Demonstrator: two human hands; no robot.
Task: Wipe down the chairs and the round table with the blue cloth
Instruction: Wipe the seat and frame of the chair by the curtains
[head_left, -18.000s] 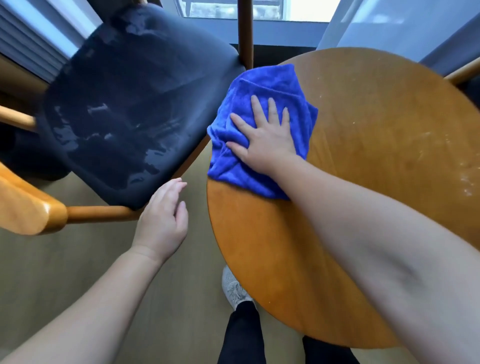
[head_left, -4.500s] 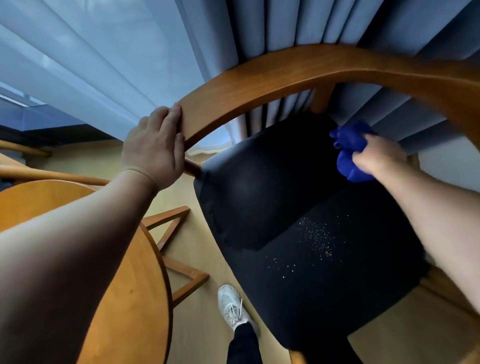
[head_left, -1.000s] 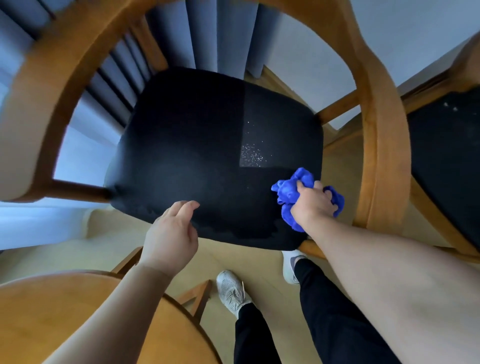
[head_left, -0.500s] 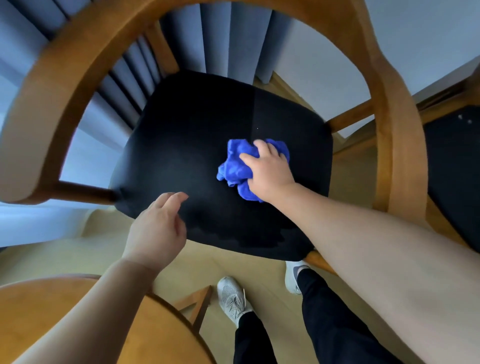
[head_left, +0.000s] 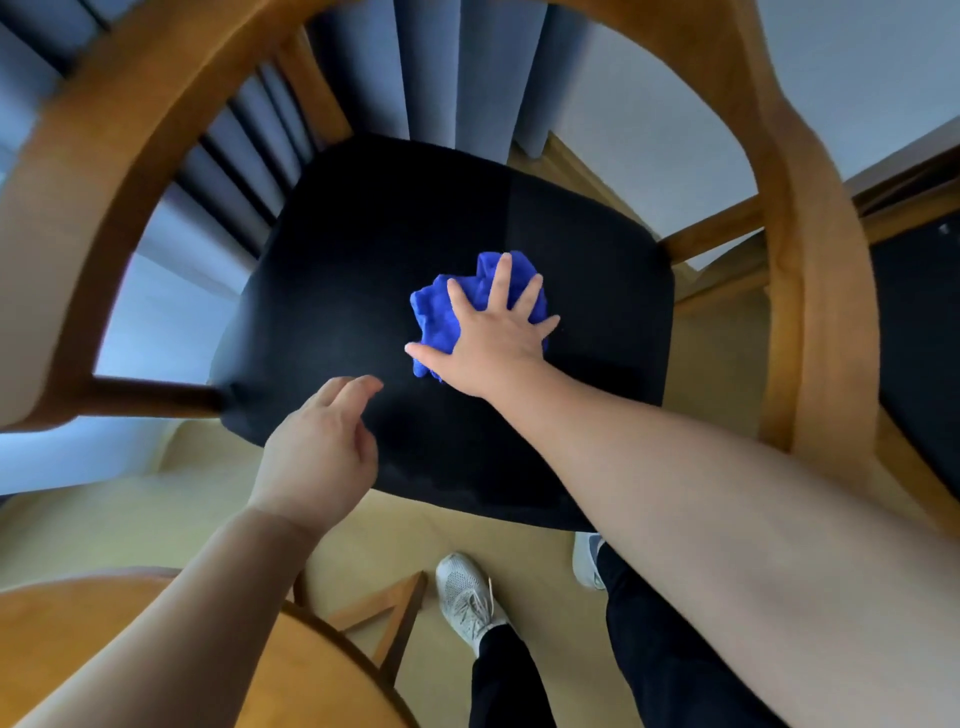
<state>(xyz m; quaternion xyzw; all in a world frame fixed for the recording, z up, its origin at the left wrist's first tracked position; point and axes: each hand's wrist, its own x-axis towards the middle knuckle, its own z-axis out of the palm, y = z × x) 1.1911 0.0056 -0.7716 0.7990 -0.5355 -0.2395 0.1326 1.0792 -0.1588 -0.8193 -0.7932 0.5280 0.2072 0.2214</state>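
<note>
Two hands reach over the chair (head_left: 363, 260): the right hand (head_left: 493, 338), fingers spread, presses the blue cloth (head_left: 436, 312) flat; the left hand (head_left: 317, 457) hangs loose, holding nothing.

Bright blue cloth (head_left: 435, 317), black chair seat (head_left: 363, 270), honey-brown wooden frame (head_left: 810, 291), white shoe (head_left: 465, 597)

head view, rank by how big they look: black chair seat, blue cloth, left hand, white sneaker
1. Black padded chair seat
2. Left hand and crumpled blue cloth: about alike; hand nearer, cloth partly under right hand
3. White mesh sneaker
</note>
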